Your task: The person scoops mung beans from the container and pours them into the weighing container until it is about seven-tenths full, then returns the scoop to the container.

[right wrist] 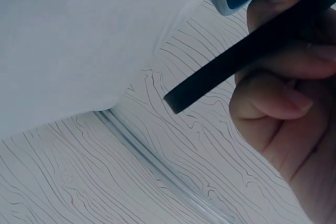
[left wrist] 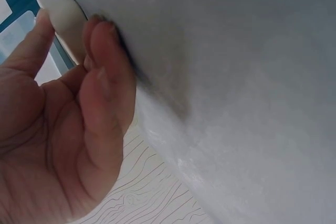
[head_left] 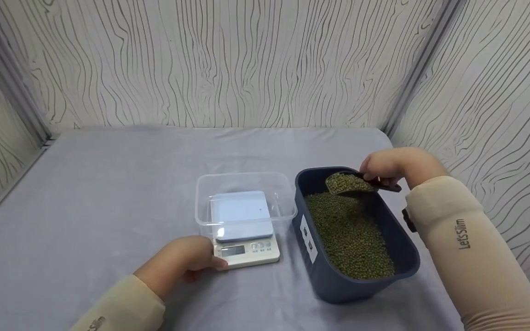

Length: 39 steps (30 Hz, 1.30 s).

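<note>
My right hand [head_left: 387, 166] grips the dark handle [right wrist: 226, 64] of a scoop [head_left: 348, 184] heaped with green beans. The scoop is over the far end of a deep blue bin [head_left: 360, 286], above more green beans [head_left: 352, 239]. With thumb and fingers, my left hand [head_left: 193, 255] holds the front left corner of a white kitchen scale [head_left: 258, 257]. In the left wrist view, the thumb meets the edge of the scale [left wrist: 68, 17] while the other fingers curl below it. A clear plastic container [head_left: 243, 175] stands on the scale's platform, its walls see-through.
The bin stands close to the right of the scale and container, with a white label [head_left: 308, 239] on its left side. A pale cloth [head_left: 108, 193] covers the table. Wood-patterned panels [head_left: 228, 64] rise behind and at both sides.
</note>
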{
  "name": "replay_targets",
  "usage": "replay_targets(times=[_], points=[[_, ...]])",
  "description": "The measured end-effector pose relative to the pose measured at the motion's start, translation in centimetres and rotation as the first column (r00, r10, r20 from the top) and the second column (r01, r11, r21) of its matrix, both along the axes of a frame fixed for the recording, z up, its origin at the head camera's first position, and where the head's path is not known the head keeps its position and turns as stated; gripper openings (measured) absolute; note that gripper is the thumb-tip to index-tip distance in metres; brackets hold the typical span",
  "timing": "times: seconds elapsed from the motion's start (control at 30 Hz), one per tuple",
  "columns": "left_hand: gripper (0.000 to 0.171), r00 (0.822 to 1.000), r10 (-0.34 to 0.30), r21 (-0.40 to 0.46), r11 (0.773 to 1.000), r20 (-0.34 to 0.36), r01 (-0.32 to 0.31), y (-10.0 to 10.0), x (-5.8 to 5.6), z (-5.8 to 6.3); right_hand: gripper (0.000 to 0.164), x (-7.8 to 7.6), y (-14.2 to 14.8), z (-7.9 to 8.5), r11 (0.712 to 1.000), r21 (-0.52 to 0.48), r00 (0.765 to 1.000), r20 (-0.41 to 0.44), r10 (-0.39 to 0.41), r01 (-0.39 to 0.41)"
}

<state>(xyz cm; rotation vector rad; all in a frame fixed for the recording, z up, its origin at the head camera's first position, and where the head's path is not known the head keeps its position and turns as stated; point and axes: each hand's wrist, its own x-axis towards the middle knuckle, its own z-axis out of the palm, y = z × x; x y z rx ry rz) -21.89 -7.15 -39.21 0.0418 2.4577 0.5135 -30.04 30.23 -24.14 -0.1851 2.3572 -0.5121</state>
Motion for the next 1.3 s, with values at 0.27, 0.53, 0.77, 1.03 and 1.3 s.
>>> replay_targets(times=[0.27, 0.53, 0.77, 1.03, 1.3], points=[[0.048, 1.000, -0.005, -0.024, 1.000, -0.010, 0.004, 0.1, -0.2, -0.3, 0.026, -0.1, -0.1, 0.3, 1.000, -0.014, 1.000, -0.001, 0.014, -0.014], [0.048, 1.000, -0.017, -0.035, 0.999, -0.017, 0.016, 0.3, -0.2, -0.3, 0.025, -0.6, -1.9, 1.1, 0.997, 0.019, 0.995, -0.069, 0.078, -0.077], [0.046, 0.999, 0.036, 0.025, 0.999, 0.007, -0.036, 0.4, 0.0, -0.2, 0.026, -1.3, -4.9, 1.4, 0.990, 0.042, 0.983, -0.120, 0.142, -0.138], [0.048, 1.000, 0.023, -0.056, 0.998, 0.015, -0.022, 1.4, -0.1, -0.1, 0.025, -1.9, -7.9, 1.2, 0.972, 0.123, 0.962, -0.160, 0.220, -0.201], [0.047, 0.999, 0.040, -0.071, 0.997, 0.032, -0.038, 2.3, 0.0, 0.2, 0.026, -1.7, -9.3, 0.9, 0.928, 0.243, 0.877, -0.326, 0.352, -0.282]])
